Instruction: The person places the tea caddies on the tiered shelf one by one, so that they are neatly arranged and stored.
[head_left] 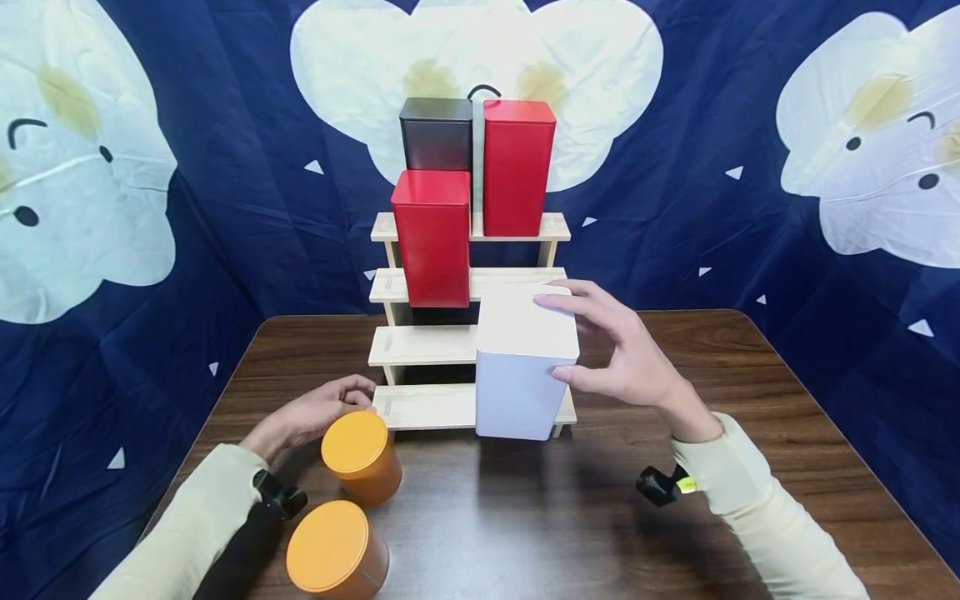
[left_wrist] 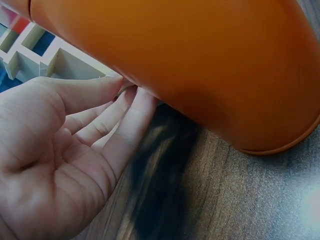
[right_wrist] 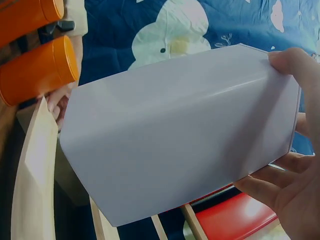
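My right hand (head_left: 626, 350) grips a tall white square-sided canister (head_left: 521, 396) near its lid, thumb on one side and fingers on another. The canister is held in front of the right part of a stepped wooden shelf (head_left: 423, 407). In the right wrist view, the white canister (right_wrist: 175, 140) spans most of the picture. My left hand (head_left: 322, 408) is at the left end of the lowest step, thumb and fingertips pinching its edge. In the left wrist view, an orange round canister (left_wrist: 200, 60) partly hides the fingertips of the left hand (left_wrist: 75, 145).
One red canister (head_left: 520, 167) and a black canister (head_left: 437, 137) stand on the top step. Another red canister (head_left: 432, 242) stands one step lower. Two orange canisters, one nearer me (head_left: 330, 550), stand on the brown table (head_left: 600, 533). Dark blue cloth (head_left: 247, 167) hangs around.
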